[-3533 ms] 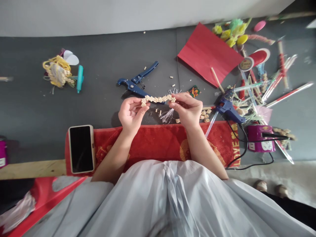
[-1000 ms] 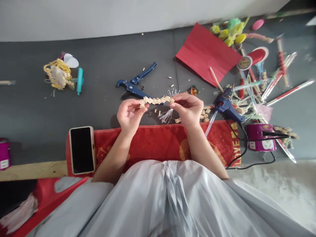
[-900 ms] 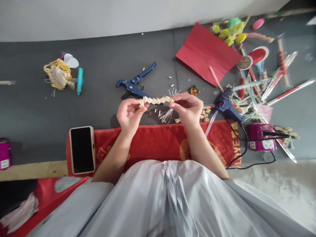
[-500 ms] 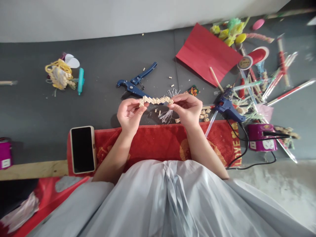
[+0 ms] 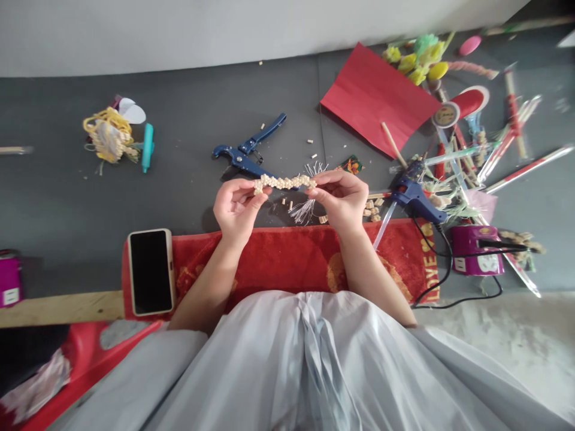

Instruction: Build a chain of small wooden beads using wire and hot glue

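A cream, knobbly beaded strip stretches between my two hands above the grey table. My left hand pinches its left end, which bends downward. The right end is between the thumb and fingers of my right hand. Just behind the strip lies a blue cutter with its handles spread. A bundle of white threads and a few small cream pieces lie beneath and near the strip. More cream pieces are beside my right hand.
A blue glue gun with a black cord lies right, near a purple box. Behind are red paper and cluttered sticks. A phone rests on a red towel; yellow cord and a turquoise tool lie left.
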Action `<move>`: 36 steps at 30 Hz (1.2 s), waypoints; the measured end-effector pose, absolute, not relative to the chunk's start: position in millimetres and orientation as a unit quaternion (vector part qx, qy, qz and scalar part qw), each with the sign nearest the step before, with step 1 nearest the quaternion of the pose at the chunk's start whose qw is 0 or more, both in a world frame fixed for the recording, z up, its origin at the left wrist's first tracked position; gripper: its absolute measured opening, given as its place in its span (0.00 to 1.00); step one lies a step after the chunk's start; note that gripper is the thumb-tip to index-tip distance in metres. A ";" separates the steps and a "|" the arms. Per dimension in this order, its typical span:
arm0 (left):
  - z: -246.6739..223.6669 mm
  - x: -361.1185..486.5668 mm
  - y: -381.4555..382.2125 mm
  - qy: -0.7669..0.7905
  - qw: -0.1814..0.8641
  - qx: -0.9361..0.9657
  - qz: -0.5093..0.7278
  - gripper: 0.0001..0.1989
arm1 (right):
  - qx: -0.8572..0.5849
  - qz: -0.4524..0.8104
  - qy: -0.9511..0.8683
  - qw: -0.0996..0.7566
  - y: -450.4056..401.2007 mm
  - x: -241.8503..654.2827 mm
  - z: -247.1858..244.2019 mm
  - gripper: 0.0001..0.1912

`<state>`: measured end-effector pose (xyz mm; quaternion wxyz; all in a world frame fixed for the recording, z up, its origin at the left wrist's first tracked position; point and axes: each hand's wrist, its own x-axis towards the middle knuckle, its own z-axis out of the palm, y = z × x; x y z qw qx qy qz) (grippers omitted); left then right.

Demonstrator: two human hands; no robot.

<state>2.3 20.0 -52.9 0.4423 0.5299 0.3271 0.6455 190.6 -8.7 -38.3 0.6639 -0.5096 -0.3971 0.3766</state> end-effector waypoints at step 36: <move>-42.0 3.8 18.9 0.381 0.684 0.468 0.410 0.27 | -0.511 0.427 -0.391 0.636 -6.6 193.7 -37.1 0.20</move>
